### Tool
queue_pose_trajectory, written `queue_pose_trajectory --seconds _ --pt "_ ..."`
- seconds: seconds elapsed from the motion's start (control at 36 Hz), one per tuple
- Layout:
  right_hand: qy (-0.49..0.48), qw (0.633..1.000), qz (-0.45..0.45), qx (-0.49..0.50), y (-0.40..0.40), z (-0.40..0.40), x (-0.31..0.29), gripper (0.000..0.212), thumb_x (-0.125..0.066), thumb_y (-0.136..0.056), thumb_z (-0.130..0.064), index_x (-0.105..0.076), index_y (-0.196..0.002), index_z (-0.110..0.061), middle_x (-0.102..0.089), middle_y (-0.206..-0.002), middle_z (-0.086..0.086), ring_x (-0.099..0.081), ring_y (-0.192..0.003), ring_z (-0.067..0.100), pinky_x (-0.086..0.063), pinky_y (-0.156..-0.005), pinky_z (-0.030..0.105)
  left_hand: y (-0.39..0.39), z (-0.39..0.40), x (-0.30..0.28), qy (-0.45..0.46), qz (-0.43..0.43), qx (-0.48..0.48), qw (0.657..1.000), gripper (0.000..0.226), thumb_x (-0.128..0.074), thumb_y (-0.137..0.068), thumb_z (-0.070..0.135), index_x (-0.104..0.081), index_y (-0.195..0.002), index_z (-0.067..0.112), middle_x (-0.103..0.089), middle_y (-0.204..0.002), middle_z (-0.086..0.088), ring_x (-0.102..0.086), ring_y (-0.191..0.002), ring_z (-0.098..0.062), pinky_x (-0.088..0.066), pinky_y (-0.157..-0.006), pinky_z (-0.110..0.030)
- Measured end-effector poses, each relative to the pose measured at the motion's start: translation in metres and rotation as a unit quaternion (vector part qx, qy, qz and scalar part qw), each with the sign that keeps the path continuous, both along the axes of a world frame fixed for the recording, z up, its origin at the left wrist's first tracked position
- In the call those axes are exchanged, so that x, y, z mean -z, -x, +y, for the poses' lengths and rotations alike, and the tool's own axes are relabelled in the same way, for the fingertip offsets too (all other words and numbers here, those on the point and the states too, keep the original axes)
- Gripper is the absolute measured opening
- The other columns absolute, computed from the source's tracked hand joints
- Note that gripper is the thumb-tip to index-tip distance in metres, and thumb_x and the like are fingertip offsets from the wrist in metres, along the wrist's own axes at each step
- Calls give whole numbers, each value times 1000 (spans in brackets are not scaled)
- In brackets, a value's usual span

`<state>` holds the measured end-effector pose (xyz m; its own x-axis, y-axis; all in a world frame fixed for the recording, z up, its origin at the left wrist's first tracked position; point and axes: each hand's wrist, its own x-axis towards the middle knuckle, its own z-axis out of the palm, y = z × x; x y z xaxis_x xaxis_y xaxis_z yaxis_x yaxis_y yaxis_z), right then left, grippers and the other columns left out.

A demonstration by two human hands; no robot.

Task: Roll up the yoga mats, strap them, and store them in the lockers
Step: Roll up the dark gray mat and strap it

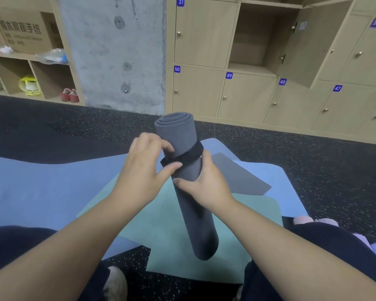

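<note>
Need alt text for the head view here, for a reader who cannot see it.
A person's left hand pinches a black strap around a rolled grey yoga mat, which the right hand grips. Flat mats lie on the floor beneath, and one locker ahead stands open.

One rolled mat with one strap round it. Three flat mats: blue, green, grey. Two hands, left and right. One open locker; seven number tags show, perhaps more beyond the edge. One red shoe pair. One box.
</note>
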<state>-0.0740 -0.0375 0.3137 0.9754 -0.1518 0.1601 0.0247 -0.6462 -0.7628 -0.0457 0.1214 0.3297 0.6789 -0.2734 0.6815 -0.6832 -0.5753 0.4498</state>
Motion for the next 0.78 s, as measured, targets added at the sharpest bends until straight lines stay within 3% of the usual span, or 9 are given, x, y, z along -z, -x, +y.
queue_pose_trajectory --seconds 0.11,0.22,0.31,0.39,0.5,0.78 --pt "-16 1000 -2 -22 1 2 0 64 -77 -73 -38 -36 -121 -39 -63 -103 -19 -63 -94 10 -55 -79 39 2 -7 1 161 114 -10 980 69 -84 -69 25 -30 -112 19 -37 -113 8 -45 -104 -1 -41 -89 -24" --pt "-39 999 -9 -33 3 2 4 65 -77 -72 -43 -37 -124 -40 -65 -104 -20 -64 -95 8 -55 -80 39 3 -10 6 184 223 84 954 83 -82 -72 12 -17 -121 28 -31 -122 33 -56 -102 12 -48 -80 -13" --pt "-53 998 -11 -40 5 2 5 66 -76 -72 -47 -38 -126 -41 -65 -105 -21 -64 -96 7 -55 -82 38 3 -13 12 182 222 92 953 82 -78 -76 10 -15 -126 29 -29 -123 35 -58 -91 18 -46 -70 -6" --pt "-60 997 -17 -51 6 1 3 70 -78 -74 -45 -35 -129 -43 -63 -109 -24 -63 -98 4 -54 -84 36 4 -16 12 198 212 92 953 81 -77 -78 10 -16 -129 27 -29 -124 35 -55 -95 20 -46 -73 -7" --pt "-75 995 -21 -64 6 -1 1 68 -81 -74 -41 -32 -122 -45 -60 -109 -29 -61 -100 -1 -54 -86 35 6 -20 10 219 189 87 953 80 -77 -77 8 -15 -123 33 -40 -129 15 -53 -101 18 -45 -76 -6" --pt "-90 993 -30 -76 4 -5 12 82 -84 -66 -38 -28 -126 -44 -55 -118 -30 -58 -108 -3 -53 -90 37 11 -22 5 228 190 90 951 108 -79 -72 2 -7 -145 35 -35 -127 35 -51 -105 19 -44 -76 -4"
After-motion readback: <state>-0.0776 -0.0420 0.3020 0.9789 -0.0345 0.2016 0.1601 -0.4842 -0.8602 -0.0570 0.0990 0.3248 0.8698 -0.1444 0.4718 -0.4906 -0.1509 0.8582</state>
